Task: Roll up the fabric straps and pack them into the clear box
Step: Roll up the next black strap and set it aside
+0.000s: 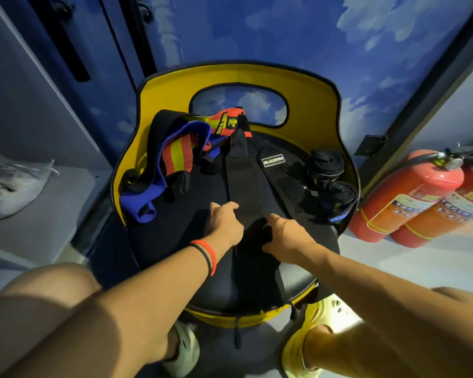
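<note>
A long black fabric strap (241, 175) lies lengthwise down the middle of the black seat of a yellow chair (309, 102). My left hand (224, 222) holds its left edge with curled fingers. My right hand (287, 236) grips the bunched near end of the same strap. A second black strap with a white label (273, 160) lies to its right. Two rolled black straps (325, 162) (340, 199) sit at the seat's right edge. A tangle of blue, red and yellow straps (175, 151) lies at the left. No clear box is in view.
Two red fire extinguishers (410, 197) lie on the floor right of the chair. A grey step with a plastic bag (14, 184) is at the left. A blue cloud-patterned wall stands behind. My knees and pale shoes are below the seat.
</note>
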Demonstrator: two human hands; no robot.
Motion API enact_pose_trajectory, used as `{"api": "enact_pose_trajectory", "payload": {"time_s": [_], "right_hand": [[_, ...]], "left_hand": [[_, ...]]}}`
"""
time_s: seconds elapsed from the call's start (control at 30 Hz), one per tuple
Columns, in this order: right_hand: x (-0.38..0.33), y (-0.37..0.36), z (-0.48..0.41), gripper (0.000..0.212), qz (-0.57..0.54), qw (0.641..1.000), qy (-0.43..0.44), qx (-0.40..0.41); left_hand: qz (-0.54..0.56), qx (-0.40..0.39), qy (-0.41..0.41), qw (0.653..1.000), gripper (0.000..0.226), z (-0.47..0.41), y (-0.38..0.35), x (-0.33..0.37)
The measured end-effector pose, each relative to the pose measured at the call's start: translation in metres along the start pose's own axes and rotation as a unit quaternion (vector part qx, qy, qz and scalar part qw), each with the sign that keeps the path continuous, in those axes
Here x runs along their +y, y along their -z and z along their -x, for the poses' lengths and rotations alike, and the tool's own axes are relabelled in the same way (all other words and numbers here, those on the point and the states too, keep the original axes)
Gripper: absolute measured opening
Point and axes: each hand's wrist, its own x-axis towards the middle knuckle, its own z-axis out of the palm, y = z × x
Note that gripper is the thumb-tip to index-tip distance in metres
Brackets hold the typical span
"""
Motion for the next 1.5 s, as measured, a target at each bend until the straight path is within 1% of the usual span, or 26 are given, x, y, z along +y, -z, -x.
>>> {"api": "enact_pose_trajectory", "payload": {"time_s": [0.1, 0.17, 0.23, 0.3, 0.4, 0.47, 0.53, 0.6, 0.7, 0.77, 0.83, 0.87, 0.93, 1.0, 1.03, 1.07, 1.13, 1.2, 1.27, 1.37, 1.5], "right_hand": [[0.007, -0.008, 0.015, 0.048, -0.047, 0.998, -0.029, 0.014], [0.012, -0.013, 0.026, 0.043, -0.067, 0.997, -0.046, 0.016], [0.017, -0.018, 0.035, 0.037, -0.075, 0.996, -0.053, 0.020], [0.019, -0.026, 0.042, 0.036, -0.092, 0.994, -0.056, 0.023], [0.021, -0.037, 0.051, 0.037, -0.116, 0.992, -0.049, 0.034], [0.022, -0.042, 0.057, 0.035, -0.126, 0.990, -0.039, 0.049], [0.025, -0.044, 0.066, 0.037, -0.131, 0.990, -0.002, 0.060], [0.027, -0.048, 0.078, 0.040, -0.091, 0.991, 0.074, 0.060], [0.034, -0.056, 0.097, 0.048, 0.044, 0.981, 0.186, 0.040], [0.038, -0.066, 0.104, 0.048, 0.152, 0.960, 0.229, 0.049], [0.039, -0.076, 0.106, 0.039, 0.212, 0.941, 0.251, 0.076], [0.040, -0.079, 0.106, 0.032, 0.219, 0.935, 0.261, 0.097], [0.041, -0.084, 0.103, 0.021, 0.229, 0.927, 0.269, 0.129], [0.044, -0.086, 0.099, 0.017, 0.231, 0.925, 0.263, 0.147], [0.046, -0.087, 0.099, 0.016, 0.229, 0.925, 0.262, 0.150], [0.047, -0.087, 0.100, 0.016, 0.223, 0.927, 0.263, 0.149], [0.046, -0.085, 0.103, 0.020, 0.197, 0.932, 0.263, 0.152], [0.045, -0.083, 0.105, 0.019, 0.132, 0.946, 0.248, 0.161], [0.046, -0.083, 0.105, 0.016, 0.097, 0.952, 0.243, 0.157], [0.047, -0.087, 0.104, 0.011, 0.113, 0.943, 0.266, 0.164], [0.048, -0.090, 0.099, 0.012, 0.122, 0.948, 0.241, 0.169]], "left_hand": [[-0.021, 0.003, -0.009, 1.000, 0.063, 0.022, -0.003, -0.011], [-0.004, -0.004, -0.003, 1.000, 0.066, 0.038, -0.006, -0.020], [0.007, -0.009, -0.005, 1.000, 0.065, 0.053, -0.008, -0.028], [0.011, -0.016, -0.017, 1.000, 0.059, 0.067, -0.013, -0.032], [-0.001, -0.006, -0.033, 0.999, 0.050, 0.084, -0.021, -0.035], [-0.018, 0.007, -0.041, 0.999, 0.050, 0.092, -0.022, -0.037], [-0.049, 0.015, -0.066, 0.996, 0.055, 0.097, -0.022, -0.041], [-0.081, 0.022, -0.101, 0.991, 0.056, 0.100, -0.024, -0.046], [-0.095, 0.027, -0.114, 0.988, 0.055, 0.104, -0.024, -0.046], [-0.101, 0.028, -0.118, 0.987, 0.056, 0.105, -0.024, -0.045], [-0.097, 0.030, -0.131, 0.986, 0.054, 0.106, -0.023, -0.047], [-0.093, 0.031, -0.141, 0.985, 0.049, 0.107, -0.022, -0.049], [-0.079, 0.033, -0.158, 0.984, 0.032, 0.111, -0.020, -0.056], [-0.071, 0.039, -0.175, 0.981, 0.010, 0.120, -0.017, -0.061], [-0.073, 0.039, -0.190, 0.978, 0.004, 0.124, -0.016, -0.064], [-0.082, 0.037, -0.207, 0.974, 0.012, 0.128, -0.016, -0.068], [-0.107, 0.008, -0.229, 0.967, 0.026, 0.137, -0.017, -0.075], [-0.154, -0.020, -0.240, 0.958, 0.031, 0.144, -0.017, -0.079], [-0.180, -0.024, -0.246, 0.952, 0.026, 0.146, -0.019, -0.083], [-0.175, 0.002, -0.253, 0.951, 0.025, 0.142, -0.021, -0.088], [-0.149, 0.031, -0.272, 0.950, 0.020, 0.138, -0.028, -0.095]]}}
